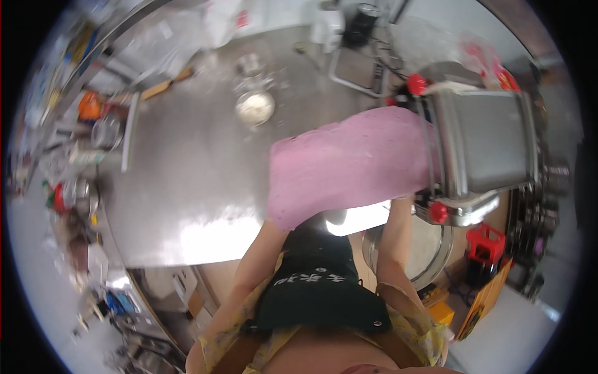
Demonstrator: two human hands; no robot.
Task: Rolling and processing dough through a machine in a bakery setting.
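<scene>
A wide sheet of pink dough (349,159) stretches from the roller machine (486,140) on the right toward the middle of the steel table (174,174). My left hand (278,223) is beneath the dough's near left corner, its fingers hidden by the sheet. My right hand (400,201) is under the dough beside the machine, its fingers hidden too. The machine has red knobs (438,211) and steel rollers, which the dough's right end meets. A bowl of white powder (255,108) stands beyond the sheet.
A scale (355,71) sits at the back right, a wooden-handled tool (163,85) at the back left. Jars and packages (106,131) crowd the left side. A large round steel container (430,255) is below the machine. A red-topped black object (484,246) stands at the lower right.
</scene>
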